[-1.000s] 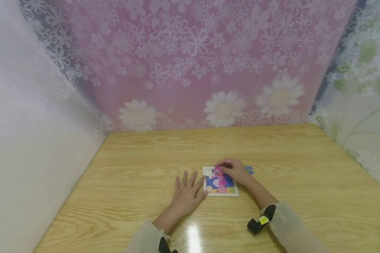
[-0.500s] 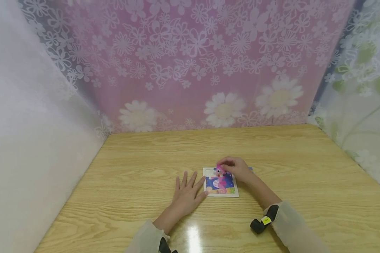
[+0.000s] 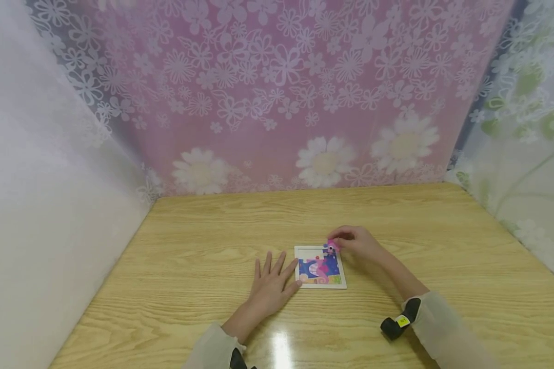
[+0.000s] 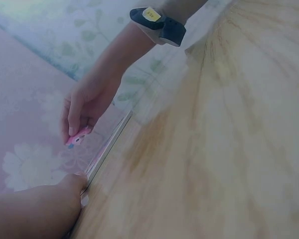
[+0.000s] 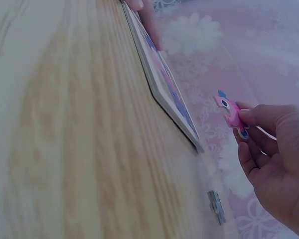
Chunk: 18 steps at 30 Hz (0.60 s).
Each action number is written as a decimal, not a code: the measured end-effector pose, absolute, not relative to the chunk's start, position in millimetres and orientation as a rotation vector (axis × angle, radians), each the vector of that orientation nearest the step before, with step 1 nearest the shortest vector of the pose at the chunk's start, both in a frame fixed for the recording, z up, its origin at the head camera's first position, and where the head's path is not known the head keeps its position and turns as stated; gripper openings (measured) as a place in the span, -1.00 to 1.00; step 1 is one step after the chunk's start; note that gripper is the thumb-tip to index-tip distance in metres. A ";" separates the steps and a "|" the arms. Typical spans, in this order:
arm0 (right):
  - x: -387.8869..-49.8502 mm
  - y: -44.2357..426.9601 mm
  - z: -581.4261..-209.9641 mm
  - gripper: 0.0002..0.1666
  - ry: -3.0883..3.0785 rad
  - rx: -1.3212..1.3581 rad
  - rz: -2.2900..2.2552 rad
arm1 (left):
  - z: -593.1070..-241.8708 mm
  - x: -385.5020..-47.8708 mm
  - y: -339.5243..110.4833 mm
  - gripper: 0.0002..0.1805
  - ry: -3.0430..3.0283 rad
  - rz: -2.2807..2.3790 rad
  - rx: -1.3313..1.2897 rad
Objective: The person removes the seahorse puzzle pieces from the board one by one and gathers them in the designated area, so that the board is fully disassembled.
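Observation:
My right hand point(image 3: 361, 243) pinches a pink puzzle piece point(image 3: 332, 248) with a seahorse's eye on it, between thumb and fingers. The piece is held above the upper right corner of the puzzle board point(image 3: 297, 266). In the right wrist view the puzzle piece point(image 5: 230, 112) is raised clear of the board point(image 5: 164, 102). The lower part of the board shows a seahorse body on blue; a pale gap shows at its upper left. My left hand point(image 3: 269, 292) lies spread on the table, index finger and thumb touching the board's left edge.
A loose puzzle piece point(image 5: 216, 206) lies on the table beside the board in the right wrist view; my right hand hides it in the head view. The wooden table point(image 3: 189, 246) meets a pink flowered curtain point(image 3: 268, 128) at its back edge.
My right hand has moved right and slightly away with the pink puzzle piece, from over the board's top middle to its upper right corner. The left hand has stayed in place.

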State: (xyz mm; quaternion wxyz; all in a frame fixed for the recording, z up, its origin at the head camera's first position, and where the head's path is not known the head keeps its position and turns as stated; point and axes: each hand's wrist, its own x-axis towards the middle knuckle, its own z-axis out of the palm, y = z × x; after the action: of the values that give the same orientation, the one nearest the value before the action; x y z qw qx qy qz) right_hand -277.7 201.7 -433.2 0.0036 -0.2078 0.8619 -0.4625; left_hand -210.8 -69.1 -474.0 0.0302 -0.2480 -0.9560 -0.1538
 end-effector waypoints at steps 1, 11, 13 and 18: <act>-276.5 204.1 -431.8 -0.78 2.699 -0.655 -1.454 | -474.4 -210.8 -69.0 -0.36 -2.946 -0.476 -0.767; -274.5 230.9 -429.6 -0.76 2.688 -0.664 -1.468 | -477.7 -212.5 -68.4 -0.35 -2.943 -0.455 -0.759; -274.6 236.1 -429.8 -0.76 2.696 -0.664 -1.465 | -477.8 -212.5 -68.4 -0.35 -2.949 -0.454 -0.754; -272.5 248.7 -428.0 -0.76 2.721 -0.642 -1.451 | -478.0 -212.5 -68.7 -0.34 -2.950 -0.461 -0.752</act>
State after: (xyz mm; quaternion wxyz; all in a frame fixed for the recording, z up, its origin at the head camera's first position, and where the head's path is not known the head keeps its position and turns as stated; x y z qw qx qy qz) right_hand -272.5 248.7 -428.0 -0.0041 -0.2039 0.8638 -0.4607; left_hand -212.5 -68.7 -478.0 0.0314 -0.2442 -0.9576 -0.1498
